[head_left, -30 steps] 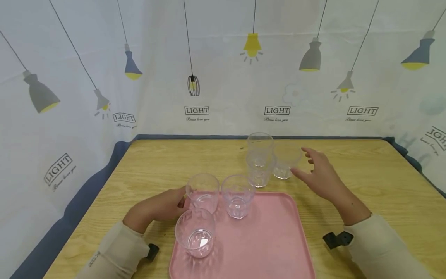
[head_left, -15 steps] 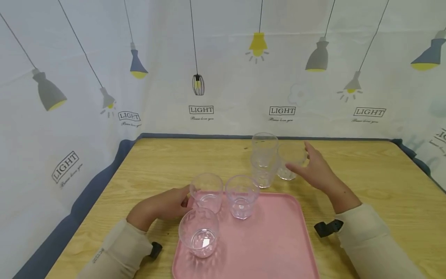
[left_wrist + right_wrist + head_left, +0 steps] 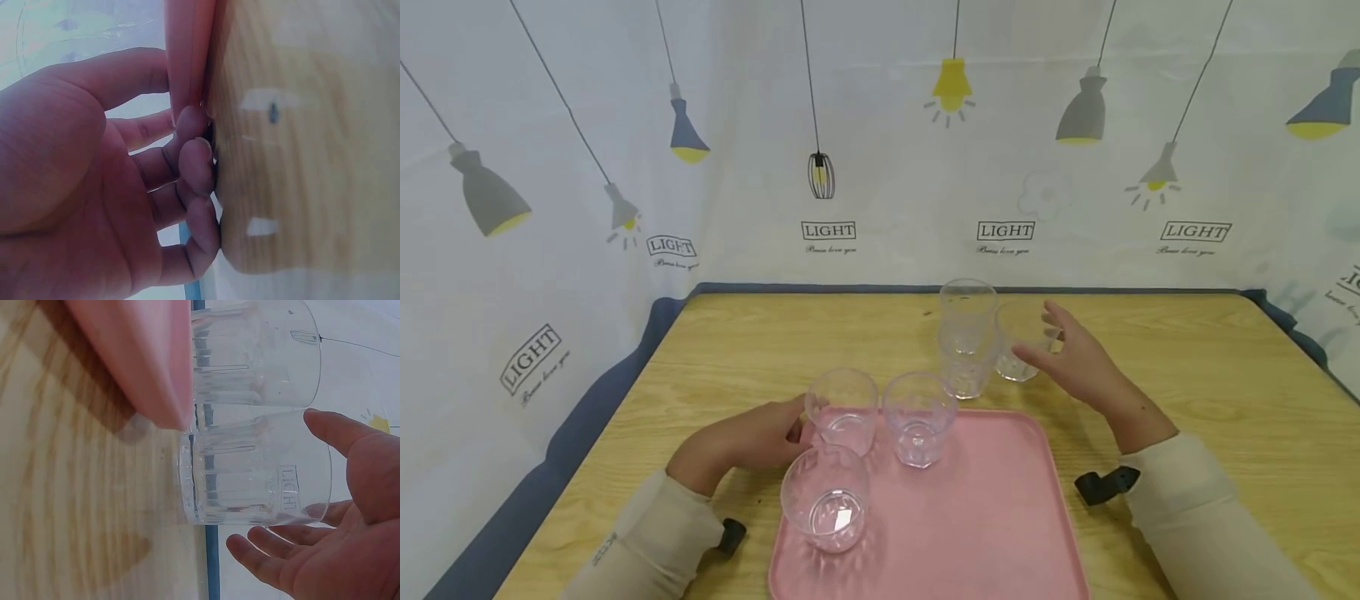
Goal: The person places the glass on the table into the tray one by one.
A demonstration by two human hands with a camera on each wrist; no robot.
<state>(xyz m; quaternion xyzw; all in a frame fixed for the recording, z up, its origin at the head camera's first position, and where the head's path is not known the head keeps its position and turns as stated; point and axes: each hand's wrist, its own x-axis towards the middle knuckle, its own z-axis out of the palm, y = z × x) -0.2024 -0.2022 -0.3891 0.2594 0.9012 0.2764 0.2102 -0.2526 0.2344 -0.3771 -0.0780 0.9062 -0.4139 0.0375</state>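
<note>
My left hand [image 3: 765, 435] is at the far left corner of the pink tray [image 3: 985, 517]. In the left wrist view its curled fingers [image 3: 197, 165] lie under the tray's edge, the thumb against the rim. Near the tray's far side my right hand [image 3: 1075, 362] spans a clear plastic cup [image 3: 269, 469] standing on the table. The thumb touches the cup near its rim, and fingers lie round the other side. On the tray stand three more clear cups, a front one [image 3: 825, 508], a far left one [image 3: 842, 417] and a middle one [image 3: 920, 421].
Two further clear cups, a nearer one [image 3: 967, 362] and a farther one [image 3: 967, 304], stand left of the cup at my right hand. The wooden table [image 3: 760, 342] ends at a white curtain [image 3: 895, 150] printed with lamps.
My right hand has moved left and closed in around the cup, which still stands in place. My left hand stays at the tray's corner. The head view has shifted slightly.
</note>
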